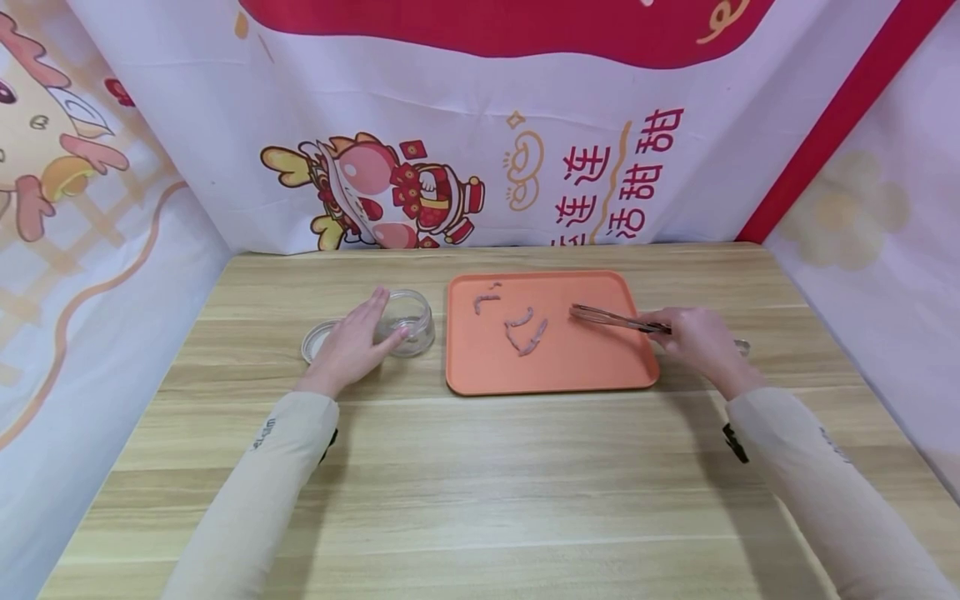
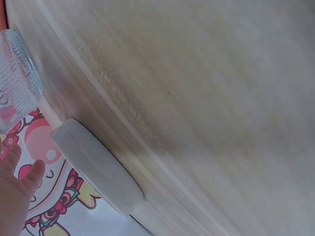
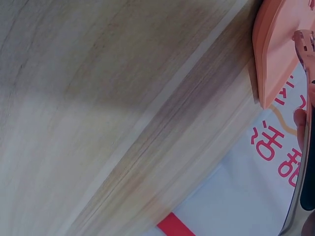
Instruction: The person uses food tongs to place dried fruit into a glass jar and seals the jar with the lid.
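My left hand (image 1: 354, 342) reaches around the near left side of a clear glass jar (image 1: 417, 337), fingers extended and thumb apart. In the left wrist view the fingers (image 2: 34, 174) are spread beside the ribbed jar (image 2: 17, 73). A round white lid (image 1: 313, 340) lies on the table, partly hidden by this hand. My right hand (image 1: 697, 342) grips metal tongs (image 1: 611, 317) with dark handle grips (image 3: 309, 167). The tongs' tips reach over the right half of an orange tray (image 1: 480, 373). On the tray's left half lie several thin greyish-pink strips (image 1: 534, 337).
Both the jar and the tray stand toward the back of a wooden table (image 1: 480, 475). Behind the table hangs a white printed cloth (image 1: 247, 167), with more cloth along both sides. The tray has a low raised rim.
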Available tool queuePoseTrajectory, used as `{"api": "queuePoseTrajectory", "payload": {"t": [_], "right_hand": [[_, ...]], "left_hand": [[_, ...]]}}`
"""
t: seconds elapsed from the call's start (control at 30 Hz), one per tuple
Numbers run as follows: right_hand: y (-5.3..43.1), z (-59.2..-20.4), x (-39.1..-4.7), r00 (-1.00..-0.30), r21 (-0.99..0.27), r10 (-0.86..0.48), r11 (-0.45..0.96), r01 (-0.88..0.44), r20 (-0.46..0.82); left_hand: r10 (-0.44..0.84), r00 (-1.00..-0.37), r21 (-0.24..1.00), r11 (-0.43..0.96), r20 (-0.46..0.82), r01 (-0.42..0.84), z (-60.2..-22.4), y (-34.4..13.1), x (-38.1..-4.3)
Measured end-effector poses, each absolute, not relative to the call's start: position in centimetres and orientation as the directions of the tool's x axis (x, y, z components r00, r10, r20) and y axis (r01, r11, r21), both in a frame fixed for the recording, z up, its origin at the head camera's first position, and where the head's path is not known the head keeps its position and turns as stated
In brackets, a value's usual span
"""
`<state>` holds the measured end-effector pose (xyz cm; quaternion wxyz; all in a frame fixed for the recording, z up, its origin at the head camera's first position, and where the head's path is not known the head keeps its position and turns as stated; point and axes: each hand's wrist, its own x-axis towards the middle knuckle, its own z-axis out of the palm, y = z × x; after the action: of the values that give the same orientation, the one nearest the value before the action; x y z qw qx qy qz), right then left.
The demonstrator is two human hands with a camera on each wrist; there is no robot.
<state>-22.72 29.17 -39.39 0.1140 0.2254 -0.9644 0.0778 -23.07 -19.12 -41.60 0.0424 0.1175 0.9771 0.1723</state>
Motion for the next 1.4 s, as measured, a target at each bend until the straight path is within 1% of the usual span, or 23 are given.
{"api": "queuePoseTrajectory", "payload": {"t": [0.17, 0.37, 0.8, 1.07, 1.13, 1.4], "right_hand": [[29.1, -39.2, -22.7, -0.881, -0.104, -0.407, 0.892, -0.440, 0.242], [28.9, -38.9, -22.7, -0.865, -0.117, -0.413, 0.881, -0.459, 0.285], [28.2, -37.9, -23.5, -0.793, -0.094, -0.454, 0.842, -0.531, 0.406], [27.0, -36.9, -23.8, -0.741, -0.075, -0.470, 0.820, -0.568, 0.479], [26.5, -36.5, -23.7, -0.736, -0.066, -0.471, 0.820, -0.569, 0.486], [23.8, -34.7, -23.6, -0.751, -0.061, -0.475, 0.826, -0.560, 0.459]], "left_hand": [[0.240, -0.969, 0.345, 0.915, -0.051, 0.209, -41.6, -19.1, -23.1], [0.242, -0.968, 0.339, 0.918, -0.061, 0.208, -41.6, -19.1, -23.1], [0.248, -0.967, 0.341, 0.915, -0.058, 0.214, -41.6, -19.1, -23.2], [0.251, -0.967, 0.351, 0.911, -0.050, 0.218, -41.5, -19.1, -23.1], [0.253, -0.966, 0.350, 0.910, -0.049, 0.221, -41.5, -19.1, -23.1], [0.256, -0.966, 0.350, 0.909, -0.033, 0.229, -41.5, -19.1, -23.0]]}}
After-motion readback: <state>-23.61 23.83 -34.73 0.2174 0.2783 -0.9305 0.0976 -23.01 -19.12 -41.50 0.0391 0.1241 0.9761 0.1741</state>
